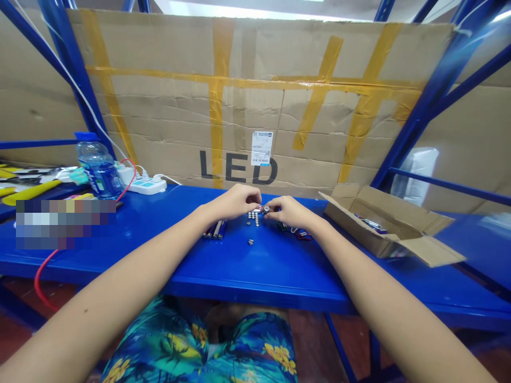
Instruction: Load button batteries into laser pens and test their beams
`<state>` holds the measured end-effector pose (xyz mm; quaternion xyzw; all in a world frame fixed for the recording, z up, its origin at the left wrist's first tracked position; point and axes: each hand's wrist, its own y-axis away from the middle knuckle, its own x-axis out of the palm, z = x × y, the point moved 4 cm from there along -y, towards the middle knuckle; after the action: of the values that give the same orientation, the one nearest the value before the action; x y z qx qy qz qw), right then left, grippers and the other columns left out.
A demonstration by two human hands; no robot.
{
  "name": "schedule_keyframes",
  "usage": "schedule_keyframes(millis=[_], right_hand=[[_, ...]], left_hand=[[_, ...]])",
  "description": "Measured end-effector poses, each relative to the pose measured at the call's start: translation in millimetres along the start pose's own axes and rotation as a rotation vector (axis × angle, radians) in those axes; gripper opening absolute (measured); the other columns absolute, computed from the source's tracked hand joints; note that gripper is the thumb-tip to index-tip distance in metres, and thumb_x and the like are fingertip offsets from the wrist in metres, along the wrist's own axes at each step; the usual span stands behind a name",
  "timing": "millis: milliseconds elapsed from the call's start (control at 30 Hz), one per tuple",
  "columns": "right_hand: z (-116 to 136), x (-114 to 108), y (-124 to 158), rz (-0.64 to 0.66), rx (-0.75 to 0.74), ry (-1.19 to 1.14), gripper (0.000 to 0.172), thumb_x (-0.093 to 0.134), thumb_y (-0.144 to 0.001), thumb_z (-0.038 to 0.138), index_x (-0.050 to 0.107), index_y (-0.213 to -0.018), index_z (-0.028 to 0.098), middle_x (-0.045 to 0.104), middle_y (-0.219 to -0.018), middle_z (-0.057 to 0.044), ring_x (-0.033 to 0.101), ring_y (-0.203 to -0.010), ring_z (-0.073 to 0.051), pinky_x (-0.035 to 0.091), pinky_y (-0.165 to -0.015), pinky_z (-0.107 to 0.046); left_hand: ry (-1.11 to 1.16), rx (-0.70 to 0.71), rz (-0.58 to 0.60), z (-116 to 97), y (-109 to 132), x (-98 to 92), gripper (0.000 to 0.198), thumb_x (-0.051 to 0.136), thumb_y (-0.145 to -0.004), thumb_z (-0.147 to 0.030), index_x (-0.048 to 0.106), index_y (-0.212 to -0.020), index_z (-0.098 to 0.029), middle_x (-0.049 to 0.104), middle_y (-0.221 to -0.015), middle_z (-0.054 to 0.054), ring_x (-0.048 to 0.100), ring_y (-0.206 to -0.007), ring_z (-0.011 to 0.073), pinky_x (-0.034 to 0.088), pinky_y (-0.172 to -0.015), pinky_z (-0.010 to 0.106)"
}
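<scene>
Both my hands meet over the middle of the blue table (247, 266). My left hand (238, 201) and my right hand (288, 211) are closed in pinches on one small silver metal part (265, 209) held between them. Just below the hands lie several small silver button cells (253, 217), with one more (250, 242) nearer me. A few dark pen-like tubes (215, 230) lie side by side under my left wrist. Small red and green pieces (297, 232) lie under my right wrist.
An open cardboard box (393, 226) with small items sits at the right. A water bottle (99, 169), a white power strip (147, 184) with a red cable and yellow tools (27, 192) are at the left. A taped cardboard sheet marked LED (239, 106) backs the table.
</scene>
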<state>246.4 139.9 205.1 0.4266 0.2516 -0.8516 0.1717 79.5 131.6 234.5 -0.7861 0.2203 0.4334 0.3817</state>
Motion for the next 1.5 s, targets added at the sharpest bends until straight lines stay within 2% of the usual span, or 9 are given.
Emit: schedule_keyframes(millis=[200, 433, 533, 600, 800, 1067, 1233, 1400, 1500], right_hand=[[4.8, -1.5, 0.4, -0.010, -0.033, 0.019, 0.014, 0.061, -0.076, 0.029, 0.067, -0.073, 0.016, 0.054, -0.061, 0.002, 0.041, -0.058, -0.012, 0.030, -0.057, -0.027], [-3.1, 0.2, -4.0, -0.007, -0.057, -0.093, 0.021, 0.058, -0.078, 0.031, 0.071, -0.082, 0.015, 0.049, -0.062, 0.002, 0.038, -0.060, -0.012, 0.029, -0.057, -0.026], [-11.0, -1.8, -5.0, -0.038, -0.027, -0.021, 0.025, 0.058, -0.077, 0.028, 0.074, -0.091, 0.016, 0.051, -0.061, 0.002, 0.039, -0.059, -0.012, 0.030, -0.056, -0.026], [-13.5, -2.8, -4.7, -0.046, -0.017, 0.027, 0.028, 0.057, -0.077, 0.024, 0.076, -0.097, 0.016, 0.055, -0.062, 0.001, 0.041, -0.058, -0.012, 0.031, -0.057, -0.026], [-8.6, -2.9, -1.8, -0.003, 0.000, 0.053, 0.029, 0.055, -0.077, 0.020, 0.076, -0.097, 0.017, 0.064, -0.069, -0.001, 0.047, -0.060, -0.013, 0.034, -0.058, -0.026], [-5.1, 0.7, -1.6, 0.041, 0.003, 0.101, 0.026, 0.055, -0.076, 0.020, 0.075, -0.093, 0.017, 0.063, -0.068, 0.000, 0.047, -0.060, -0.013, 0.033, -0.058, -0.026], [-0.5, 1.1, -0.6, 0.042, -0.005, 0.105, 0.017, 0.055, -0.076, 0.021, 0.071, -0.081, 0.016, 0.056, -0.064, 0.002, 0.042, -0.059, -0.012, 0.030, -0.056, -0.026], [1.2, 1.1, -0.1, 0.047, 0.003, 0.097, 0.014, 0.054, -0.075, 0.022, 0.067, -0.077, 0.016, 0.052, -0.062, 0.003, 0.040, -0.058, -0.011, 0.029, -0.056, -0.025], [-0.2, 1.8, -0.2, 0.041, 0.000, 0.100, 0.013, 0.055, -0.076, 0.023, 0.066, -0.077, 0.016, 0.052, -0.062, 0.003, 0.041, -0.059, -0.011, 0.029, -0.056, -0.025]], left_hand=[[-0.066, 0.170, -0.145, -12.6, -3.0, 8.5, 0.011, 0.056, -0.084, -0.015, 0.066, -0.086, -0.015, 0.066, -0.082, 0.004, 0.058, -0.075, 0.0133, 0.043, -0.069, 0.026], [-0.126, 0.229, -0.106, -12.5, -1.1, 11.3, 0.016, 0.053, -0.088, -0.020, 0.067, -0.094, -0.016, 0.064, -0.092, 0.007, 0.058, -0.080, 0.0145, 0.044, -0.073, 0.027], [-0.160, 0.164, -0.105, -10.9, -0.1, 5.6, 0.021, 0.050, -0.088, -0.020, 0.066, -0.102, -0.016, 0.066, -0.093, 0.007, 0.059, -0.083, 0.0159, 0.043, -0.074, 0.028], [-0.221, 0.074, -0.050, -6.9, 0.5, 3.5, 0.022, 0.050, -0.086, -0.020, 0.066, -0.101, -0.017, 0.068, -0.091, 0.007, 0.060, -0.081, 0.0174, 0.041, -0.070, 0.028], [-0.321, -0.113, 0.298, 2.1, 7.4, 10.3, 0.020, 0.054, -0.081, -0.026, 0.071, -0.090, -0.020, 0.070, -0.087, 0.007, 0.061, -0.076, 0.0193, 0.037, -0.062, 0.028], [-0.350, -0.156, 0.404, 2.4, 7.6, 22.0, 0.021, 0.056, -0.079, -0.023, 0.072, -0.091, -0.019, 0.071, -0.087, 0.008, 0.060, -0.074, 0.0196, 0.037, -0.059, 0.027], [-0.290, -0.170, 0.337, 5.4, 7.4, 19.1, 0.012, 0.059, -0.074, -0.022, 0.069, -0.080, -0.017, 0.068, -0.076, 0.006, 0.057, -0.063, 0.0173, 0.034, -0.054, 0.027], [-0.096, -0.060, 0.092, 0.3, 2.0, 10.4, 0.015, 0.056, -0.080, -0.020, 0.069, -0.086, -0.016, 0.070, -0.078, 0.004, 0.059, -0.067, 0.0150, 0.038, -0.059, 0.024], [0.048, -0.045, -0.017, -4.2, -0.5, 9.2, 0.016, 0.054, -0.084, -0.020, 0.068, -0.090, -0.015, 0.070, -0.078, 0.003, 0.057, -0.058, 0.0112, 0.040, -0.058, 0.023]])
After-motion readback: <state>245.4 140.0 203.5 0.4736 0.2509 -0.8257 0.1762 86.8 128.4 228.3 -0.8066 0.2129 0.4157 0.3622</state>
